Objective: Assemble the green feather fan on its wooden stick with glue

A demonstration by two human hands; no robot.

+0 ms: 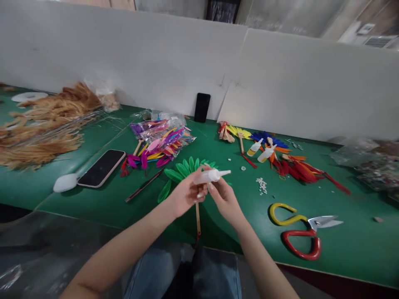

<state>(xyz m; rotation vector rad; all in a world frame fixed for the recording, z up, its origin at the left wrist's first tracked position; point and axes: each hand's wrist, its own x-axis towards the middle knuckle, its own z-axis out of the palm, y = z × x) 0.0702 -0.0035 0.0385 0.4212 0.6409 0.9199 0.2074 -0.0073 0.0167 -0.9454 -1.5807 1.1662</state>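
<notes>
A small white glue bottle with a long narrow nozzle lies sideways in my left hand, its tip pointing right. My right hand is closed at the bottle's neck, thumb and fingers just below the nozzle; part of its grip is hidden. Beneath both hands rests a green feather fan, partly covered by them. Its wooden handle points toward me and ends in a red tassel near the table edge.
Scissors and small white beads lie right, tweezers and a phone left. Behind are bagged feathers, two more glue bottles, coloured feather fans and an upright phone against a white board.
</notes>
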